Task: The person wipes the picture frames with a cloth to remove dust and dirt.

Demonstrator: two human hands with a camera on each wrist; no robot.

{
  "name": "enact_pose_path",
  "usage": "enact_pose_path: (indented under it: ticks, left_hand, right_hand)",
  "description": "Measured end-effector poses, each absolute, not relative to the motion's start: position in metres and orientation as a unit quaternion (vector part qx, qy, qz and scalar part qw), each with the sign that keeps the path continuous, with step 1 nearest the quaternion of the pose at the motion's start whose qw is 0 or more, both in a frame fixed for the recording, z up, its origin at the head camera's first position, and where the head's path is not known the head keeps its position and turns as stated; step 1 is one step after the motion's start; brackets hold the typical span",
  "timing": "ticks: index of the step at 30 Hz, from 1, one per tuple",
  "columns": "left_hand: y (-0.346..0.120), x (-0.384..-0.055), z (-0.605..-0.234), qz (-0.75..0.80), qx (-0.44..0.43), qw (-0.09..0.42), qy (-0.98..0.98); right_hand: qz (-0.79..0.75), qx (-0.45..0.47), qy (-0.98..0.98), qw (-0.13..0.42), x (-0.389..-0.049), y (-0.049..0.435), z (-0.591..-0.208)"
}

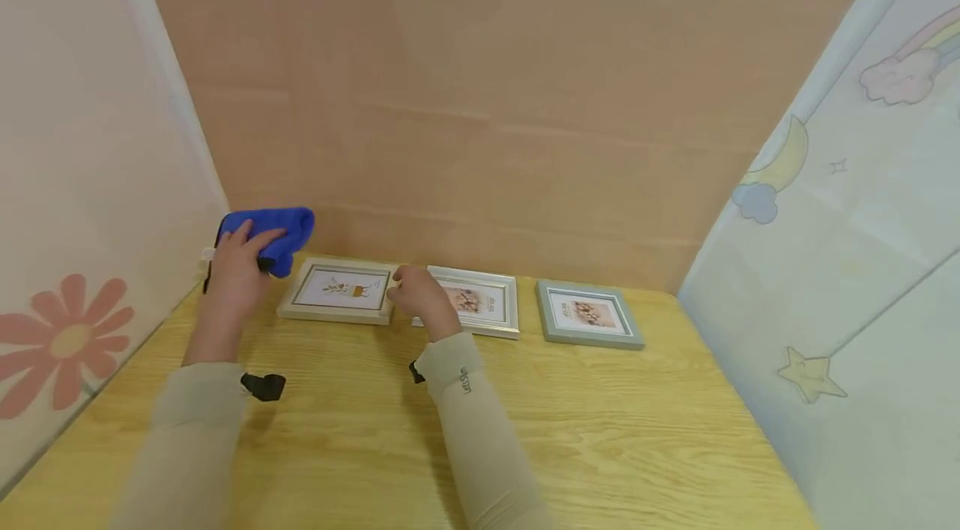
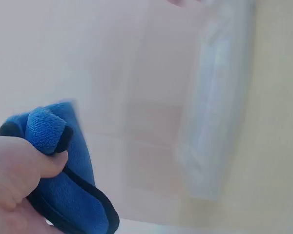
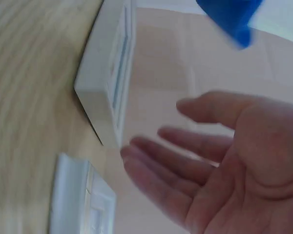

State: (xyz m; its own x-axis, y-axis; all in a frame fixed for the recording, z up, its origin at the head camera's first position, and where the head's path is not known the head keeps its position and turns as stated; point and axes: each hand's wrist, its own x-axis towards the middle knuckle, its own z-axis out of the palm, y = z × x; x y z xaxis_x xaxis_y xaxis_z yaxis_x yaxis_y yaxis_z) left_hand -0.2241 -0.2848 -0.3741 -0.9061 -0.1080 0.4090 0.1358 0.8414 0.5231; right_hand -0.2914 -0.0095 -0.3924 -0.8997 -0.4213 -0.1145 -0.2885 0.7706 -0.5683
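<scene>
My left hand (image 1: 236,276) grips a folded blue cloth (image 1: 291,222) with black edging, held up at the far left of the table. In the left wrist view the thumb presses on the fold of the cloth (image 2: 71,200). Just right of that hand, a cream picture frame (image 1: 341,290) with a plant print lies face up. My right hand (image 1: 422,297) hovers between this frame and a silver-white picture frame (image 1: 495,303), covering part of the latter. In the right wrist view its fingers (image 3: 171,168) are relaxed and slightly bent, with nothing in them.
A grey-green picture frame (image 1: 591,315) lies at the right end of the row. The wooden table (image 1: 600,430) meets a brown back panel (image 1: 487,97). Pale decorated walls (image 1: 862,263) rise on both sides.
</scene>
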Motion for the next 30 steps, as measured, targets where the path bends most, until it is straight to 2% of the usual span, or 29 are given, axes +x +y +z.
enact_pose_path:
  ticks: [1,5,8,20,25,30]
  left_hand:
    - [-0.286,-0.228,-0.382,-0.277,-0.009,0.201,-0.94]
    - [-0.287,-0.239,-0.411,-0.264,-0.007,0.072,-0.962]
    - [-0.285,-0.242,-0.422,-0.24,-0.001,0.014,-0.971]
    - [-0.254,-0.256,-0.427,-0.19,-0.053,-0.029,-0.98]
    - [-0.251,-0.26,-0.43,-0.213,-0.072,-0.033,-0.974]
    - [-0.266,-0.261,-0.428,-0.227,-0.074,-0.036,-0.97]
  right_hand:
    - [-0.276,-0.182,0.937,0.117,-0.291,-0.012,-0.394]
    - [-0.246,-0.174,0.945,0.129,-0.289,-0.023,-0.406]
    - [-0.219,-0.188,0.948,0.134,-0.29,-0.031,-0.415]
    - [-0.236,-0.103,0.963,0.083,-0.321,-0.025,-0.459]
    - [-0.279,-0.057,0.949,0.137,-0.317,-0.016,-0.449]
    - [-0.284,-0.045,0.949,0.126,-0.31,-0.026,-0.44]
